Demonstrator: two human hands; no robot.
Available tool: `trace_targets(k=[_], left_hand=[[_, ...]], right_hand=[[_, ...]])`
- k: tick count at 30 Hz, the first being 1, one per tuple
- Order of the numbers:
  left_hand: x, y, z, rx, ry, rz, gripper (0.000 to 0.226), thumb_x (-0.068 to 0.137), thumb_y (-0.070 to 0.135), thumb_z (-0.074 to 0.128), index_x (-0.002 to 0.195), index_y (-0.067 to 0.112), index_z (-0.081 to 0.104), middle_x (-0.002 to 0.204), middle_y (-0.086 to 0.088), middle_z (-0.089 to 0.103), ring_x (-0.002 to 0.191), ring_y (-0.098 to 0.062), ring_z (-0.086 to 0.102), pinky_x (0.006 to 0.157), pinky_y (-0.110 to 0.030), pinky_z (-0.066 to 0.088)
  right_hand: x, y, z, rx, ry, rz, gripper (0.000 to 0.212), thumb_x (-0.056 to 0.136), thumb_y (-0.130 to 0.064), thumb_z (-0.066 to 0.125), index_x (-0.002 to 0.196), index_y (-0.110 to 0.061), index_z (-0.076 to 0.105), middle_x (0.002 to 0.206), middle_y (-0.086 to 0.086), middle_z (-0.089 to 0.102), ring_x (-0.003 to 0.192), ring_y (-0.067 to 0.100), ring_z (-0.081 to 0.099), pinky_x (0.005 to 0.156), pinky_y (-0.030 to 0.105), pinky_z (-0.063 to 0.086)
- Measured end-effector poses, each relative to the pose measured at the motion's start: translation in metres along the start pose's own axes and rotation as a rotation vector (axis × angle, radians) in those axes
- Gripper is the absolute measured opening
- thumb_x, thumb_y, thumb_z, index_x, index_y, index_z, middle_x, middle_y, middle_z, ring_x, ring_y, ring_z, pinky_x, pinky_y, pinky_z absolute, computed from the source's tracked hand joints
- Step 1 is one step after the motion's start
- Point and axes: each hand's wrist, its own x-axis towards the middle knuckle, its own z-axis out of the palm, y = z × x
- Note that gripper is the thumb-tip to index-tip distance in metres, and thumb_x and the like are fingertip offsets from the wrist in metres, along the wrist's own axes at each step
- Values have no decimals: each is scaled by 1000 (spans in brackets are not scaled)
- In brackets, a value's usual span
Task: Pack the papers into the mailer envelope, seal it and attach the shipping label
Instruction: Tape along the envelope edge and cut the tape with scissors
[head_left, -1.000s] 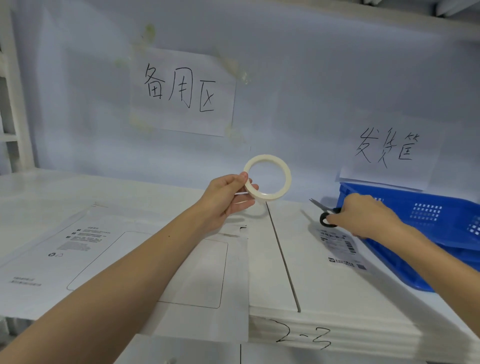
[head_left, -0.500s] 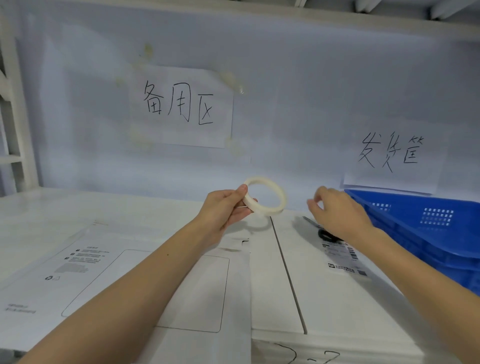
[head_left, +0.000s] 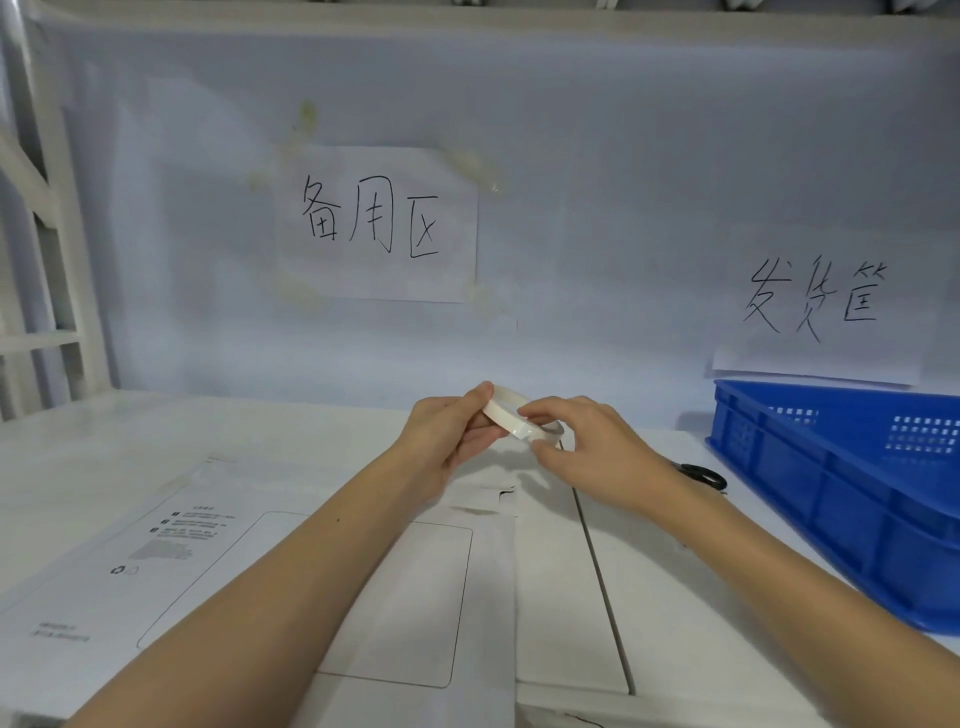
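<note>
A white mailer envelope (head_left: 218, 561) lies flat on the white table, printed side up, under my left forearm. Above its far edge my left hand (head_left: 447, 431) grips a thin roll of clear tape (head_left: 506, 410) by its near rim. My right hand (head_left: 587, 447) pinches the roll's right side with thumb and forefinger. Black scissors (head_left: 701, 474) lie on the table behind my right wrist, partly hidden. My right arm covers the spot where the shipping label lay.
A blue plastic crate (head_left: 831, 499) stands at the right, close to my right forearm. Two handwritten paper signs (head_left: 379, 223) hang on the back wall. A white shelf frame (head_left: 47, 291) rises at the far left. A seam runs across the table (head_left: 597, 566).
My right hand left the scissors on the table and came left to the tape roll, which it now pinches. My left hand lowered the roll slightly.
</note>
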Motion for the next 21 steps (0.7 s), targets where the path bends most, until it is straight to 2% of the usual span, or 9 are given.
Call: trace_targets(k=[3,7,11,15,19,21], left_hand=[[2,-1,1,13,-7,-10,28,97,26,63,85,1,71,63,1,72,66,-8,73,64,-14,56],[5,-3,0,34,-3,-13,28,95,28,65,86,3,72,66,1,74,66,-7,72,68,-15,57],[5,-5,1,66,-23,-6,29,96,28,64,88,2,72,70,0,74,68,-8,72,71,-16,57],[3,-8,3,110,-62,19,35,96,30,63,100,-4,71,82,-6,75,77,-12,74,73,-17,56],[3,-7,3,118,-61,43,32,96,30,63,97,-2,71,82,-7,76,76,-12,73,72,-17,56],[2,-6,3,119,-61,40,31,97,30,63,94,0,72,75,-3,75,68,-9,72,69,-15,55]], right_hand=[[-2,3,4,35,6,12,29,92,-37,59,121,-35,63,110,-11,63,92,-17,47,76,2,33],[-6,-1,4,90,25,4,22,93,-37,60,113,-33,67,93,-20,58,88,-24,45,69,1,32],[-7,-6,6,132,49,26,16,92,-35,60,104,-30,69,88,-20,64,88,-12,53,68,8,36],[-5,-6,8,213,82,86,10,89,-29,65,90,-20,69,85,-6,70,63,-6,55,57,7,39],[-4,-5,8,297,78,117,10,87,-27,70,86,-17,69,81,2,71,60,-2,54,56,8,41],[-6,-5,9,335,90,101,11,87,-29,70,83,-19,69,77,-1,72,66,8,58,58,12,40]])
